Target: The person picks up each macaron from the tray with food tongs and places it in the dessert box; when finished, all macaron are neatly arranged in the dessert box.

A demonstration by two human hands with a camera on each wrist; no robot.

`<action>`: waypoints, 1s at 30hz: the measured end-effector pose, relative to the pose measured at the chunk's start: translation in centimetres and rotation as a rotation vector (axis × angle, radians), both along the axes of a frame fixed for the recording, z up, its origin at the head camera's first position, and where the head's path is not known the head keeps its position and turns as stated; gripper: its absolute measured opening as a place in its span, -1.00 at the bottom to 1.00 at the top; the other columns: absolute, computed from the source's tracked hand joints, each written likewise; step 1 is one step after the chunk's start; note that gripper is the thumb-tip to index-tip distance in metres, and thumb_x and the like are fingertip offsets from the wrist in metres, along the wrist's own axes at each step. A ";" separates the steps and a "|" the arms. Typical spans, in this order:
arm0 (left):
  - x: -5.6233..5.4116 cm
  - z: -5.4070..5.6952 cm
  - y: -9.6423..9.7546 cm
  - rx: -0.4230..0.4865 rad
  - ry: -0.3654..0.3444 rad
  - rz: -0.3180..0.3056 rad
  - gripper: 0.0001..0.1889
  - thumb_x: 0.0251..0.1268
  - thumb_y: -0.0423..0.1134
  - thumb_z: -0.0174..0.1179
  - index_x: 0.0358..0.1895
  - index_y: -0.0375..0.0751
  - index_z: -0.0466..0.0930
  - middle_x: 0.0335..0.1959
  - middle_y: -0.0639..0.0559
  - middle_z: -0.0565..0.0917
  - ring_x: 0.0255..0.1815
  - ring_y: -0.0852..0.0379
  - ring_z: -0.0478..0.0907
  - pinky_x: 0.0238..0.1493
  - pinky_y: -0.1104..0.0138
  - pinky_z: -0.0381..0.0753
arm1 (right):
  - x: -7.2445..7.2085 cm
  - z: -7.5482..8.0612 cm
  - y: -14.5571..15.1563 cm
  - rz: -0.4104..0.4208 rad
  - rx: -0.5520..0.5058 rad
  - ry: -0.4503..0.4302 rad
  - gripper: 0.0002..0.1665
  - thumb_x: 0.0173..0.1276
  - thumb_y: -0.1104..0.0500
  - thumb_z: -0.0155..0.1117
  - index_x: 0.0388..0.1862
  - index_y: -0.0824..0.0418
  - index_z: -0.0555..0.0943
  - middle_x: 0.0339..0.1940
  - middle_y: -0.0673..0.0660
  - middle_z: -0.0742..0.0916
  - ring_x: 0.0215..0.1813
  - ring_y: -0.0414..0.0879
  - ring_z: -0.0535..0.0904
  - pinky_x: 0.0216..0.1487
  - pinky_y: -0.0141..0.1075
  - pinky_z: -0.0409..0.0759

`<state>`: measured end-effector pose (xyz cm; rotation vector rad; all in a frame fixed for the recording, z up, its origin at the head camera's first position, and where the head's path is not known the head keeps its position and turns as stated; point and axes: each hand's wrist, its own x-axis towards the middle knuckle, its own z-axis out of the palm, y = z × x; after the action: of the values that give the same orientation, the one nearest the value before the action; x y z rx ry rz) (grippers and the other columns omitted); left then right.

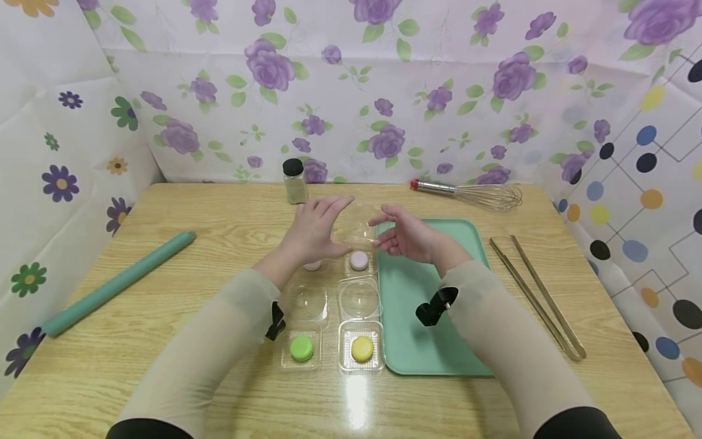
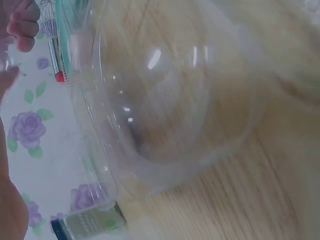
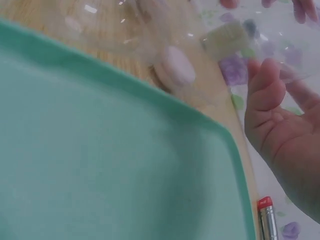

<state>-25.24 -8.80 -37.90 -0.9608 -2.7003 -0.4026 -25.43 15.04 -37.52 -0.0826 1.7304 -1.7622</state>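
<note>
Both hands are at the back of a group of clear plastic boxes. The left hand (image 1: 315, 228) has its fingers stretched out and its thumb apart, at the left of a raised clear lid (image 1: 359, 222). On the lid's other side, the right hand (image 1: 408, 235) has its fingers loosely bent, fingertips right at the lid's edge. Below the lid, a pale pink macaron (image 1: 359, 261) sits in its box. A second pink macaron (image 1: 312, 266) is partly hidden by the left hand. Nearer the front, open boxes hold a green macaron (image 1: 301, 348) and a yellow macaron (image 1: 362, 349).
A green tray (image 1: 433, 360) lies right of the boxes, under the right forearm. Metal tongs (image 1: 537, 296) are farther right, and a whisk (image 1: 466, 192) lies behind. A jar with a black cap (image 1: 295, 182) stands at the back. At left lies a green rolling pin (image 1: 120, 281).
</note>
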 end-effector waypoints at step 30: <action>-0.7 0.2 -0.5 0.227 -0.675 -0.070 -0.15 0.05 0.13 0.29 0.39 -0.15 0.20 0.27 -0.03 0.39 0.19 -0.14 0.35 0.15 0.04 0.35 | 0.5 -1.4 0.8 0.066 0.280 0.650 -0.33 0.19 0.15 0.37 0.26 0.30 0.41 0.15 0.28 0.55 0.12 0.06 0.50 0.12 -0.10 0.44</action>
<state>-25.97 -9.26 -37.68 -0.9845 -3.0883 -1.2107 -24.94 15.84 -38.93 -0.6421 2.3786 -1.5165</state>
